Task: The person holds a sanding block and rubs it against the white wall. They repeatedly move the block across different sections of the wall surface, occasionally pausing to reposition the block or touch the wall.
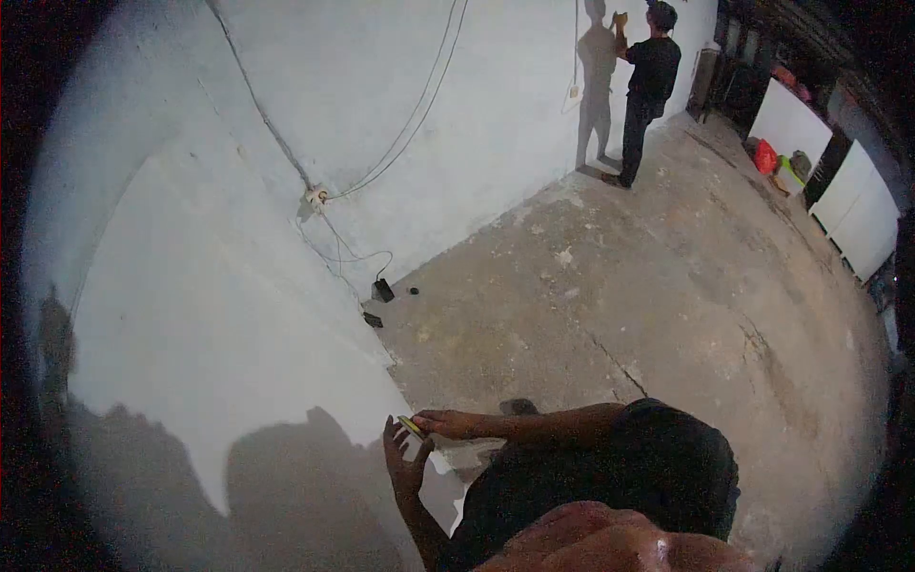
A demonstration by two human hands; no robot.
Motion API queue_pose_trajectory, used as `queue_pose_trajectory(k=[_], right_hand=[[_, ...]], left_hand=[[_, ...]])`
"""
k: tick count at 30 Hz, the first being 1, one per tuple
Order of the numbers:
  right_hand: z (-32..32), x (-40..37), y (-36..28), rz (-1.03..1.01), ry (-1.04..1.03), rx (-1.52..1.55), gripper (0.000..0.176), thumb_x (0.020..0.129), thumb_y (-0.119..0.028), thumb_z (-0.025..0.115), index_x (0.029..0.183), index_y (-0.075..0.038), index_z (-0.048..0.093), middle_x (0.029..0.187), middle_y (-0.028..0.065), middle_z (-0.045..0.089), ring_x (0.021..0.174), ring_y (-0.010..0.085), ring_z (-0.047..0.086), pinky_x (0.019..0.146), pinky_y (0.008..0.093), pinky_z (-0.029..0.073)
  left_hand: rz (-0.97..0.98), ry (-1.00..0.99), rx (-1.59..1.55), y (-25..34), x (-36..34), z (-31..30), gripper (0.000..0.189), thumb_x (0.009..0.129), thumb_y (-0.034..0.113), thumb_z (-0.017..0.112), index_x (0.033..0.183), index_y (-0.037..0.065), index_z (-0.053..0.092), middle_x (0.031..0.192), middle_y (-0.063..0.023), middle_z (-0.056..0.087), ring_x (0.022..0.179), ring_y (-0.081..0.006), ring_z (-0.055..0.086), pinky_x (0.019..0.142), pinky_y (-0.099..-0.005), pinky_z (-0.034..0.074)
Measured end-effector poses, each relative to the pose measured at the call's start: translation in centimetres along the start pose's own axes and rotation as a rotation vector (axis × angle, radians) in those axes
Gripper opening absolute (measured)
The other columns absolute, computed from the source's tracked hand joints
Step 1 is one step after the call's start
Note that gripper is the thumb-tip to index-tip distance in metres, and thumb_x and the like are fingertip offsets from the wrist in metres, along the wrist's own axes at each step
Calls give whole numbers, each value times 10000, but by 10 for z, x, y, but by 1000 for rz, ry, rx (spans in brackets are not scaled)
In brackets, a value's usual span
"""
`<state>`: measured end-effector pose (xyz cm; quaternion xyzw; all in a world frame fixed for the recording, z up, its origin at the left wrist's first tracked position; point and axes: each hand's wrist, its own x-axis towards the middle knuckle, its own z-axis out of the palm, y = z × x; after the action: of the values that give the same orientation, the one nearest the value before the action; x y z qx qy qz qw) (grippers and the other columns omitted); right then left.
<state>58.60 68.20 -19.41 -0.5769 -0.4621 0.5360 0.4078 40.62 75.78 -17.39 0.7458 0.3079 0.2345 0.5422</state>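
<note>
A small flat thing with a yellow-green edge (411, 427) is between my two hands, close to the white wall; its kind is too small to make out. My left hand (408, 465) is raised around it, fingers on the wall side and thumb by its lower end. From the right, my right hand (446, 423) reaches across with its fingertips pressed at the same thing. My black shirt (610, 477) fills the lower part of the view.
The white wall (238, 315) carries shadows and a cable running to a socket (315, 198). Black adapters (382, 290) lie at its foot on the concrete floor (572, 286). A person (652, 81) in dark clothes stands at the far wall. White panels (858, 210) and a red bag (765, 156) are at right.
</note>
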Motion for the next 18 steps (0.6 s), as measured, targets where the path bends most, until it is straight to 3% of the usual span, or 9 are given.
queue_pose_trajectory(k=[2, 4, 8, 11, 13, 14, 16, 18], right_hand=[[-4, -1, 3, -8, 5, -4, 591, 1048, -517, 316, 1401, -64, 457, 1338, 165, 553, 1267, 293, 505, 1079, 406, 371], [-10, -3, 1, -145, -37, -165, 570, 1051, -493, 333, 1382, -50, 470, 1333, 174, 554, 1244, 290, 532, 1064, 418, 395], [-16, -6, -4, -60, -119, -214, 546, 1052, -474, 346, 1354, -42, 487, 1304, 169, 575, 1192, 301, 578, 1024, 428, 439], [-19, -5, -1, -134, -117, -276, 496, 1055, -436, 368, 1301, -32, 517, 1221, 165, 624, 1081, 304, 643, 950, 424, 497], [-24, -18, -26, 9, -155, -4, 477, 1054, -421, 387, 1235, -10, 546, 1074, 167, 674, 973, 286, 686, 878, 413, 530], [-24, -10, -11, 7, -163, -5, 477, 1054, -421, 387, 1235, -10, 546, 1074, 167, 674, 973, 286, 686, 878, 413, 530], [-25, 9, 23, -130, -177, -195, 469, 1054, -418, 397, 1172, 1, 571, 980, 161, 684, 904, 264, 699, 829, 405, 540], [-35, -2, -6, -122, -195, -241, 473, 1053, -425, 401, 1120, 4, 589, 914, 148, 684, 860, 247, 703, 801, 397, 541]], left_hand=[[-78, -9, -152, 1, 0, 1, 1016, 730, 301, 872, 1527, 103, 273, 1401, -176, 465, 1249, -341, 507, 1007, -512, 436], [-113, -6, -118, 13, 0, 1, 1008, 737, 312, 866, 1526, 98, 277, 1398, -180, 469, 1241, -342, 513, 1004, -507, 439], [-152, 12, -50, 16, -2, 4, 989, 755, 326, 849, 1525, 86, 277, 1398, -184, 474, 1225, -340, 523, 1002, -491, 443], [-155, 28, -111, 5, -3, 4, 988, 757, 310, 847, 1524, 71, 271, 1376, -181, 488, 1216, -334, 527, 1002, -484, 446], [-144, 32, -148, 7, -4, 2, 983, 761, 291, 845, 1524, 64, 269, 1365, -177, 493, 1212, -328, 530, 1002, -479, 448], [-133, 32, -185, 8, -5, 0, 977, 764, 273, 842, 1523, 57, 266, 1354, -173, 499, 1208, -322, 533, 1002, -475, 450], [-158, 30, -187, 5, -4, -3, 972, 768, 254, 839, 1524, 56, 260, 1344, -166, 504, 1203, -316, 536, 1001, -471, 454], [-197, 51, -189, 4, -3, -7, 968, 773, 236, 836, 1525, 55, 255, 1334, -158, 509, 1198, -311, 539, 999, -467, 457]])
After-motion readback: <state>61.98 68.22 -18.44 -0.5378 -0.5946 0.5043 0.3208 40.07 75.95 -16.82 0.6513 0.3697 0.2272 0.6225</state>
